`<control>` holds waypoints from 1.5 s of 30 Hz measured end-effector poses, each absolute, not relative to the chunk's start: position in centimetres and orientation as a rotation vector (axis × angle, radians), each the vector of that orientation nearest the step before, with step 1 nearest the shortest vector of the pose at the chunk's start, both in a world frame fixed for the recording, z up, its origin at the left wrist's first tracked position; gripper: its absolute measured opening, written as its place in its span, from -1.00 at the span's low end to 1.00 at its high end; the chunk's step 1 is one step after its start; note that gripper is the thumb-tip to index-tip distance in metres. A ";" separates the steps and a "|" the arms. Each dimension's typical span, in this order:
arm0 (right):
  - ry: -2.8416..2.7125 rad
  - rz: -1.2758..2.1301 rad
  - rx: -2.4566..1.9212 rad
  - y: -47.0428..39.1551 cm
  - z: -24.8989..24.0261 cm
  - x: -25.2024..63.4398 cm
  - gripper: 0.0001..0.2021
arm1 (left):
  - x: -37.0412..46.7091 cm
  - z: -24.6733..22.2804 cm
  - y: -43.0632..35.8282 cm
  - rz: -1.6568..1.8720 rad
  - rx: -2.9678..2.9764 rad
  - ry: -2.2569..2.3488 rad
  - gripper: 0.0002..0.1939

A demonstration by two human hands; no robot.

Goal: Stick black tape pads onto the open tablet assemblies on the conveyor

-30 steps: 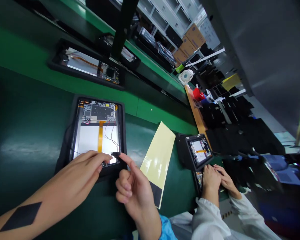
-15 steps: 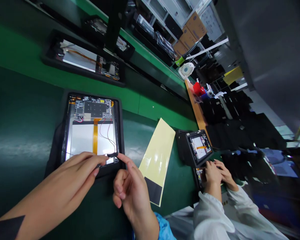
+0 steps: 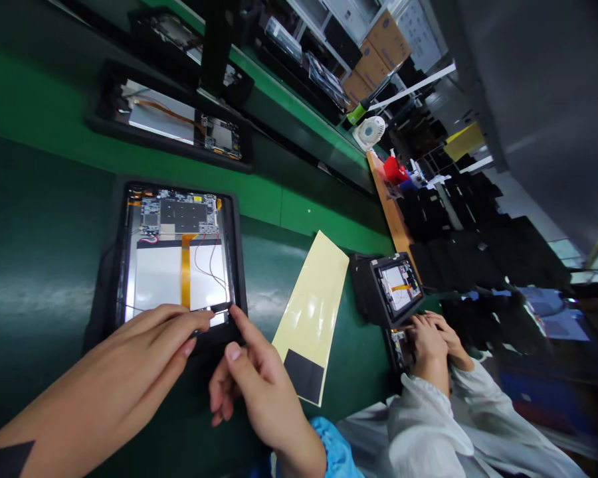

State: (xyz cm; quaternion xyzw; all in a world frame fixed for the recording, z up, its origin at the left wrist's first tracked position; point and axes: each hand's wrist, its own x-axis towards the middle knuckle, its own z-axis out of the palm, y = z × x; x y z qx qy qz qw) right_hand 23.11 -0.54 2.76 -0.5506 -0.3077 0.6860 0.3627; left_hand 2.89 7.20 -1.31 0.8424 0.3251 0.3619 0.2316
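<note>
While the left hand (image 3: 154, 352) lies over the near edge of the opened tablet (image 3: 162, 272), its grip hidden, the right hand (image 3: 266, 382), grasping nothing, puts its forefinger to the black strip (image 3: 222, 307) between them; light, even pressure, clear of the wires (image 3: 211, 260) beyond, suits best.

Orange ribbon cable (image 3: 185, 272), black case (image 3: 236, 232), yellow sheet (image 3: 316, 292), dark green tabletop (image 3: 40, 252), blue sleeve (image 3: 335, 448)

Left hand (image 3: 154, 348) palm-down; right hand (image 3: 265, 377) (pointing).

Tablet (image 3: 160, 269) on bench (image 3: 34, 265), sheet (image 3: 316, 299) at its right, second tablet (image 3: 164, 121) behind (third tablet (image 3: 397, 287) farther right)
</note>
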 end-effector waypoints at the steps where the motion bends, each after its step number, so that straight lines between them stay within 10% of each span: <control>1: -0.811 1.766 -1.423 -0.5 2.8 23.2 0.11 | 2.8 -1.2 7.1 0.988 2.318 0.880 -0.68; 17: -0.924 1.599 -1.616 0.0 3.1 24.1 -0.07 | 1.6 -4.8 12.7 0.542 2.624 0.576 -0.52; 29: -2.300 0.889 -2.155 1.6 5.6 23.4 -0.31 | 2.6 -2.7 11.6 0.937 2.551 0.638 -0.53; 45: -2.343 0.627 -2.112 2.4 5.6 24.2 -0.44 | 3.3 -2.6 11.5 0.973 2.723 0.669 -0.53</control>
